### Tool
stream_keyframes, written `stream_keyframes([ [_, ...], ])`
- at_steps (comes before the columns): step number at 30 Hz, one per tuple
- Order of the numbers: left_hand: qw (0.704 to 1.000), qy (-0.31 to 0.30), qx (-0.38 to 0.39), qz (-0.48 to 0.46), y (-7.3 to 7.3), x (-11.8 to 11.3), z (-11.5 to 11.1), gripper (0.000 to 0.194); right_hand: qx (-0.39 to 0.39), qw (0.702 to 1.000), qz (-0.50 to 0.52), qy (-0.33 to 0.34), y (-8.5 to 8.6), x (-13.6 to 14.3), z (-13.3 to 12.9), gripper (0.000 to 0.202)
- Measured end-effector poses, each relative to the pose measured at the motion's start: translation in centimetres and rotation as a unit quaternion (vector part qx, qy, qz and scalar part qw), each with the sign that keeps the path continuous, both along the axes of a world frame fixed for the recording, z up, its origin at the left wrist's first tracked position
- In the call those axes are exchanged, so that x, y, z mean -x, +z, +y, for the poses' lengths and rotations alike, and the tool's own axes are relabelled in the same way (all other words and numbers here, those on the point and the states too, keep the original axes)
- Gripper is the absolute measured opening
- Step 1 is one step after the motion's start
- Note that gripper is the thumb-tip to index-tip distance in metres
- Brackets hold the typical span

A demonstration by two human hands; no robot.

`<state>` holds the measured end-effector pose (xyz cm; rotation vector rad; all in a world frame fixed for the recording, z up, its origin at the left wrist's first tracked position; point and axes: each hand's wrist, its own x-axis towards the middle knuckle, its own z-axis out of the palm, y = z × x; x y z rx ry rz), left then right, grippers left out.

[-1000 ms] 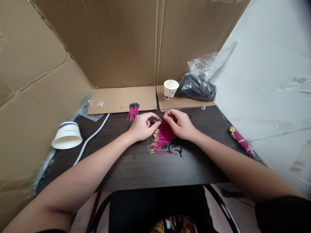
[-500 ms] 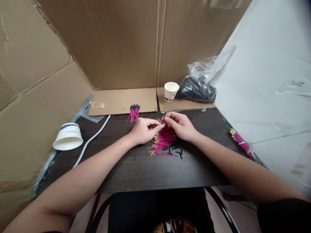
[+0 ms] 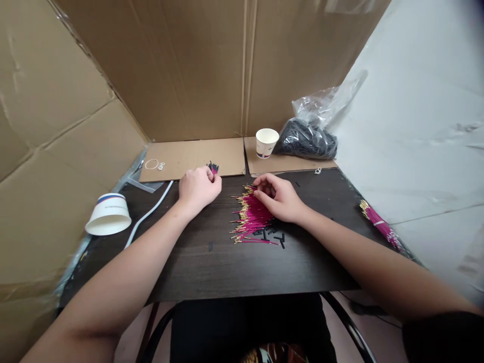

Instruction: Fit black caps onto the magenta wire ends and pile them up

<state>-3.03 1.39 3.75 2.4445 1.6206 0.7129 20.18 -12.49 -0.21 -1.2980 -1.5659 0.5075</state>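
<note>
My left hand (image 3: 199, 187) is at the small bundle of pink wires with black-sleeved ends (image 3: 214, 168), near the cardboard's front edge. Its fingers are closed, and what they pinch is hidden. My right hand (image 3: 279, 196) rests with curled fingers at the upper right of a loose pile of pink wires with gold tips (image 3: 252, 214); whether anything is between its fingertips is too small to tell. Several short black tubes (image 3: 279, 238) lie scattered at the pile's lower right on the dark table (image 3: 234, 275).
At the back stand a white paper cup (image 3: 266, 143) and a clear bag of black tubes (image 3: 308, 138). Another cup (image 3: 109, 214) lies tipped on the left beside a pale cable (image 3: 149, 214). A banded pink wire bundle (image 3: 381, 224) lies far right. Cardboard walls enclose the back and left.
My left hand has moved left and slightly away from me, from the loose pile to the small bundle, which it now partly covers. My right hand has stayed almost in place.
</note>
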Motion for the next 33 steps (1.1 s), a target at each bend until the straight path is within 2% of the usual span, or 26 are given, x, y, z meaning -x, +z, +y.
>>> stream_keyframes([
  [11,1.0,0.011,0.01,0.022,0.2,0.0,0.0,0.017,-0.037,0.995,-0.086,-0.014,0.8,-0.3,-0.1,0.011],
  [18,0.999,0.015,0.011,0.027,0.0,0.0,0.2,0.017,-0.096,0.972,-0.209,-0.051,0.8,-1.2,0.2,0.005],
  [24,1.0,0.004,0.004,-0.001,0.0,-0.1,0.0,0.016,-0.094,0.957,-0.259,-0.091,0.6,-2.0,0.4,0.006],
  [27,0.998,-0.04,-0.03,-0.037,-0.5,-0.5,-0.9,0.016,-0.072,0.946,-0.297,-0.108,0.2,-2.4,0.6,0.007],
  [30,0.988,-0.123,-0.06,-0.067,-1.3,-1.0,-2.1,0.013,-0.055,0.941,-0.313,-0.113,-0.1,-2.6,0.8,0.01],
  [33,0.974,-0.203,-0.058,-0.082,-2.2,-1.3,-2.8,0.01,-0.042,0.941,-0.318,-0.111,-0.3,-2.7,0.9,0.01],
])
